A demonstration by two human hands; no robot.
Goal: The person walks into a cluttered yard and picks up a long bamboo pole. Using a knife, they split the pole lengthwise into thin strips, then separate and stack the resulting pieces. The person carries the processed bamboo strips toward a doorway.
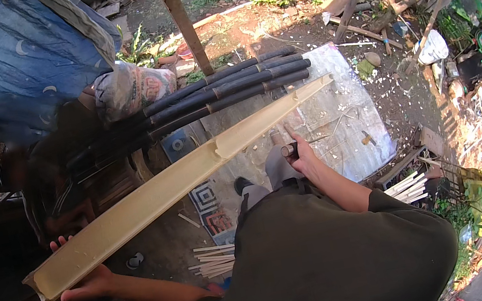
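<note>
A long half of a split bamboo pole [153, 201], its pale hollow side up, stretches from lower left to upper right across the view. My left hand [93, 283] cradles its wide near end from beneath, thumb on one edge and fingertips showing past the other. My right hand [301, 154] is closed round a dark, round handle with a pale end [287, 151]. What tool it belongs to is hard to make out. That hand is close to the far part of the split bamboo, with one finger pointing toward it; whether they touch is unclear.
Several dark bamboo poles [223, 88] lie beyond the split piece, next to a stuffed sack [137, 90]. A light mat [350, 112] with shavings covers the ground. Pale cut strips [214, 261] are bundled near my legs. A wooden post [181, 22] stands ahead; a white bucket [431, 47] sits far right.
</note>
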